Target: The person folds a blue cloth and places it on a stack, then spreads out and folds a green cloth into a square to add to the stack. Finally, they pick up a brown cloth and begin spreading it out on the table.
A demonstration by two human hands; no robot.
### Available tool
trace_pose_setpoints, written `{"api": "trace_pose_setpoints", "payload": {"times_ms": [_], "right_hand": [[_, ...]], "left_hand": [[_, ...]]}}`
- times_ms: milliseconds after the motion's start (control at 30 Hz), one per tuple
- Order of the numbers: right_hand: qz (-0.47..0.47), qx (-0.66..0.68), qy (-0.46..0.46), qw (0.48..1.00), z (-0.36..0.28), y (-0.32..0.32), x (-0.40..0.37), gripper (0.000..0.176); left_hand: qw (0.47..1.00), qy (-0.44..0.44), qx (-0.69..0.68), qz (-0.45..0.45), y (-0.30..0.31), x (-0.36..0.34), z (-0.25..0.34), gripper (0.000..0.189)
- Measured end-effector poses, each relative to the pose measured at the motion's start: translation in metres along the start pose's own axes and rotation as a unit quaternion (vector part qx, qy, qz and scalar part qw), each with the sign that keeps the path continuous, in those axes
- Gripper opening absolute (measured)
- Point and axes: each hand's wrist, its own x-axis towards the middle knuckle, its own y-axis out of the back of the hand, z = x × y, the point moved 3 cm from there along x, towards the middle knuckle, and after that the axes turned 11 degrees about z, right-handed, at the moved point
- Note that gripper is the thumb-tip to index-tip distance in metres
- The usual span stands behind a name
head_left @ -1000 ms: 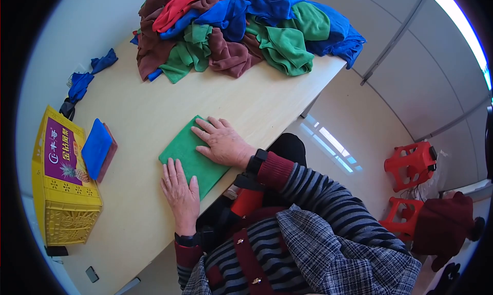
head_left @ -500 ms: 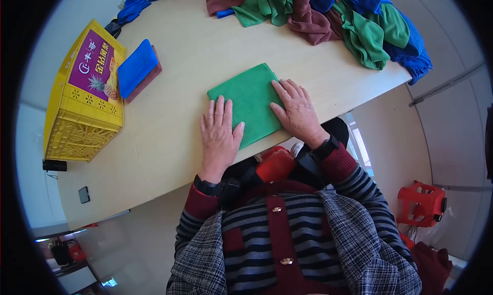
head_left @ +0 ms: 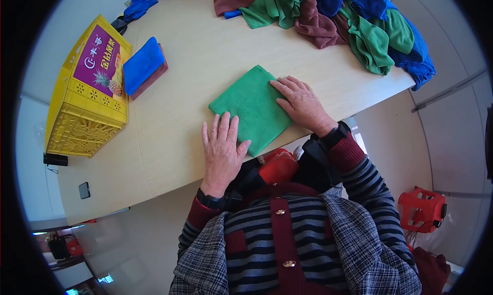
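Observation:
A folded green cloth (head_left: 251,107) lies flat near the front edge of the table, its corners pointing out to the sides. My left hand (head_left: 222,148) rests at its lower left edge, fingers spread and fingertips on the fabric. On the right edge lies my right hand (head_left: 300,102), fingers stretched out and partly over the cloth. Neither hand grips anything. To the left, a folded blue cloth (head_left: 144,65) sits on top of a folded brown cloth (head_left: 151,83).
A yellow basket (head_left: 90,125) with a purple pineapple label stands at the table's left. Green, brown and blue cloths form a loose heap (head_left: 328,22) at the far right. A phone-like dark object (head_left: 84,190) lies front left. A red stool (head_left: 422,210) is on the floor.
The green cloth has turned slightly, its near corner shifting right and toward me. My left hand has slid down along its edge. My right hand remains on the right edge.

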Motion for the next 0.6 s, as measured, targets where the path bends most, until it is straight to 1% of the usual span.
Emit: {"api": "trace_pose_setpoints", "payload": {"times_ms": [67,167,200,267,300,367,467,533,600], "right_hand": [[-0.007,-0.001,-0.001,1.0,-0.004,0.002,0.004,0.052],[0.018,-0.155,0.049,0.987,-0.017,0.0,0.014,0.048],[0.018,-0.155,0.049,0.987,-0.026,0.001,0.017,0.048],[0.017,-0.051,0.102,0.993,-0.057,0.0,0.015,0.046],[0.016,-0.052,0.1,0.993,-0.069,-0.007,0.013,0.046],[-0.013,0.032,0.16,0.986,-0.09,-0.021,0.007,0.049],[-0.031,0.053,0.146,0.987,-0.08,-0.033,0.011,0.052],[-0.042,0.065,0.141,0.987,-0.075,-0.038,0.015,0.054],[-0.031,0.033,0.142,0.989,-0.066,-0.037,0.018,0.056]], "left_hand": [[1.0,-0.013,-0.016,-0.002,0.005,-0.004,0.0,0.061],[0.999,-0.023,-0.031,0.007,0.009,-0.007,0.003,0.057],[0.999,-0.03,-0.04,0.011,0.009,-0.007,0.004,0.055],[0.998,-0.036,-0.052,0.019,0.008,-0.007,0.006,0.054],[0.997,-0.044,-0.065,0.026,0.007,-0.007,0.007,0.053],[0.995,-0.053,-0.08,0.032,0.003,-0.007,0.01,0.051],[0.99,-0.028,-0.125,0.058,-0.001,-0.01,0.01,0.053],[0.991,-0.034,-0.115,0.056,-0.002,-0.009,0.011,0.051],[0.993,-0.05,-0.093,0.057,-0.001,-0.006,0.012,0.049]]}}
